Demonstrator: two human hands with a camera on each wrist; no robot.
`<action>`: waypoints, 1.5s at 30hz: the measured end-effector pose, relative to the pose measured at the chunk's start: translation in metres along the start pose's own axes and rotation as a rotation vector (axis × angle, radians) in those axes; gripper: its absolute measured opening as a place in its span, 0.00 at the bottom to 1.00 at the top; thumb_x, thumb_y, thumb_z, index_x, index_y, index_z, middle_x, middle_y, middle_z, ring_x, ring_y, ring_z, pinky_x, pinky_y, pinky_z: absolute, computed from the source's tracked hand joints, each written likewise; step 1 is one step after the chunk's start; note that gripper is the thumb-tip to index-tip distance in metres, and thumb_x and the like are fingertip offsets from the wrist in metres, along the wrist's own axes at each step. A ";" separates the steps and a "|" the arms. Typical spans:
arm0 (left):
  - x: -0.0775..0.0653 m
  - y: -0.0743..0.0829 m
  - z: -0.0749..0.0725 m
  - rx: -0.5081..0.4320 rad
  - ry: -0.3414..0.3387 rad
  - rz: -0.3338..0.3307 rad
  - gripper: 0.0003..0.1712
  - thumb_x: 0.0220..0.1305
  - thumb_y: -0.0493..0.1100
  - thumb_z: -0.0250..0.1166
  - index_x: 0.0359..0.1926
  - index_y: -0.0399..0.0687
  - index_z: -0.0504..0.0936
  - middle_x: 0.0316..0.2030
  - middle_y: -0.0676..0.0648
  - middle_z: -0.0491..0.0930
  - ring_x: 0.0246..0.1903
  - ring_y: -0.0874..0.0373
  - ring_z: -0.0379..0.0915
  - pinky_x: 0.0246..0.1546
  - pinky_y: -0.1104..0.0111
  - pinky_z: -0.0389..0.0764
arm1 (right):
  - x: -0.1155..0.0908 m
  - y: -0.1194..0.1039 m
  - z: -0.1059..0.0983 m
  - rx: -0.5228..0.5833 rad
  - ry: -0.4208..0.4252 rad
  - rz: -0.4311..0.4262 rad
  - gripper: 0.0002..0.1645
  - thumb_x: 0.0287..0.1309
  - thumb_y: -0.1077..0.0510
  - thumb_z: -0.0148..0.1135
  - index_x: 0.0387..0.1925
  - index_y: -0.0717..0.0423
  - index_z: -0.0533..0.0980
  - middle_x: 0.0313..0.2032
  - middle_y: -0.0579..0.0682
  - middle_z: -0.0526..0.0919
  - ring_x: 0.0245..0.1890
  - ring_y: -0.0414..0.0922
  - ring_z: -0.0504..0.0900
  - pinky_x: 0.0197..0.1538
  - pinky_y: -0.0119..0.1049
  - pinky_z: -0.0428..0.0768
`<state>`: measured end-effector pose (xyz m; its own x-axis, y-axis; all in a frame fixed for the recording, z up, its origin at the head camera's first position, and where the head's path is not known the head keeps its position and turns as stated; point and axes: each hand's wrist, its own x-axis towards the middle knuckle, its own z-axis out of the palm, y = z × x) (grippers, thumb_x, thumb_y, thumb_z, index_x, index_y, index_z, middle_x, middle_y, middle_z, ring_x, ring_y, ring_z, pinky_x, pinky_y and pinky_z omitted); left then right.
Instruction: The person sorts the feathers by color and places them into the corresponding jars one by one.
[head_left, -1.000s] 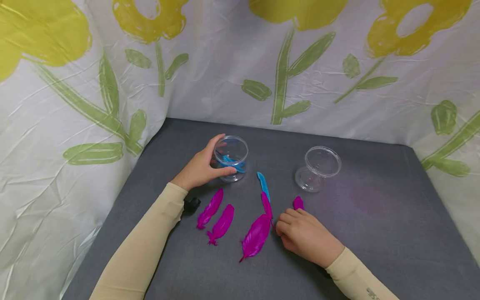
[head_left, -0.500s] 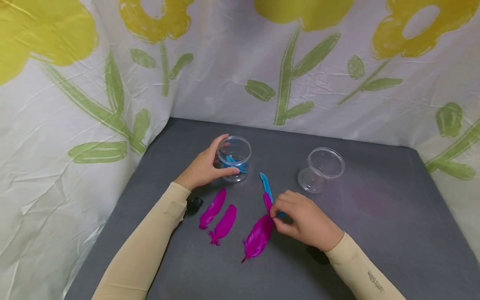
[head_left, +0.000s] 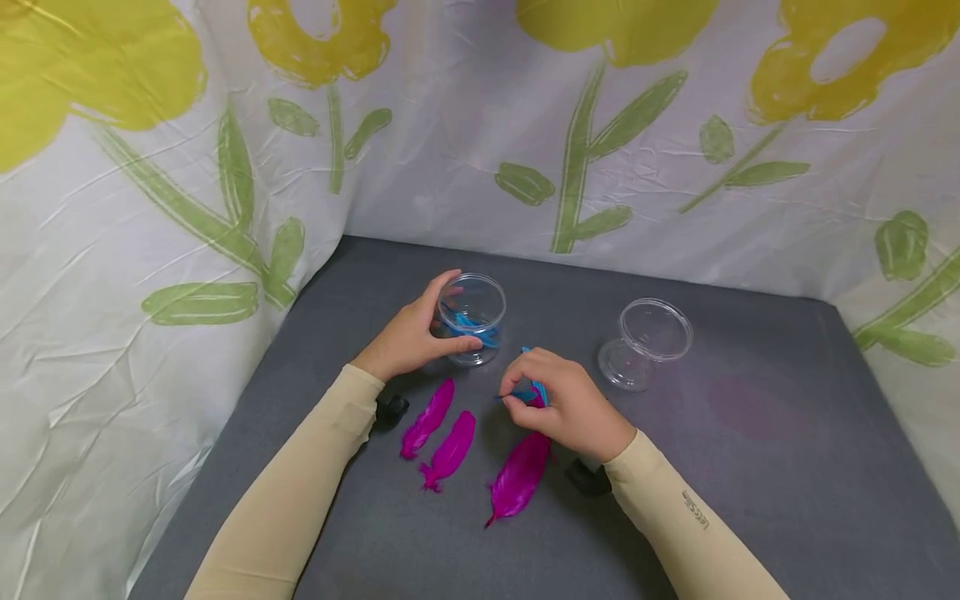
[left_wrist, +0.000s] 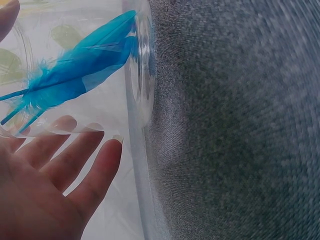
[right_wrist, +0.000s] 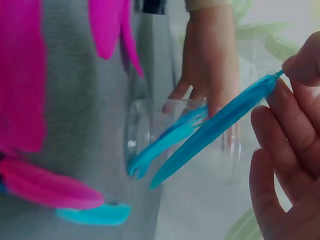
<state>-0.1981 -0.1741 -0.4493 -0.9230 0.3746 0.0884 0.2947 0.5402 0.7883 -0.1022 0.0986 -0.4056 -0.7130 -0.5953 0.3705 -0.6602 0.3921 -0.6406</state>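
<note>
My left hand (head_left: 411,337) grips a clear plastic jar (head_left: 489,315) around its side, thumb in front and fingers behind. Inside it lie several blue feathers (left_wrist: 87,65), with their quills toward the mouth. Just right of the jar, my right hand (head_left: 570,404) pinches another blue feather (right_wrist: 215,130) by its quill between thumb and forefinger, its vane slanting away from the fingertips. Beneath that hand a magenta feather (right_wrist: 55,185) overlaps a blue feather (right_wrist: 95,215) on the table; the head view shows them partly hidden. A large magenta feather (head_left: 520,479) lies nearer the front.
Two magenta feathers (head_left: 427,419) lie side by side below the left hand. A second clear jar (head_left: 657,330) stands at the right on the grey tabletop (head_left: 765,467). Behind the table hangs a flower-printed curtain (head_left: 442,167). Black wrist cameras (head_left: 588,477) sit under both wrists.
My right hand has gone from the right-hand feathers leftward and up toward the held jar, with a blue feather now in its fingers. The left hand keeps its hold on the jar.
</note>
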 end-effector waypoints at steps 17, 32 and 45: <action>0.001 -0.002 0.000 0.001 -0.008 -0.002 0.63 0.48 0.74 0.72 0.78 0.77 0.45 0.72 0.57 0.65 0.63 0.59 0.72 0.58 0.59 0.81 | 0.064 -0.004 -0.016 0.258 0.179 0.172 0.05 0.65 0.59 0.66 0.40 0.46 0.81 0.38 0.43 0.84 0.40 0.43 0.81 0.54 0.47 0.80; -0.001 -0.002 -0.001 0.006 -0.014 -0.026 0.63 0.47 0.77 0.70 0.77 0.81 0.43 0.73 0.56 0.64 0.63 0.60 0.71 0.58 0.58 0.81 | 0.096 -0.034 -0.030 0.272 0.187 0.186 0.03 0.65 0.60 0.64 0.39 0.54 0.81 0.37 0.49 0.84 0.37 0.53 0.83 0.44 0.37 0.80; -0.001 -0.005 -0.001 0.010 -0.017 -0.013 0.63 0.47 0.78 0.70 0.78 0.80 0.43 0.73 0.57 0.64 0.64 0.61 0.70 0.58 0.59 0.81 | 0.111 -0.006 -0.018 0.289 0.180 0.195 0.04 0.65 0.59 0.66 0.40 0.52 0.81 0.41 0.48 0.84 0.42 0.50 0.82 0.53 0.44 0.81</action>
<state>-0.1993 -0.1781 -0.4529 -0.9227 0.3796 0.0677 0.2847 0.5524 0.7835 -0.1822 0.0425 -0.3488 -0.8654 -0.3867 0.3186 -0.4328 0.2566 -0.8642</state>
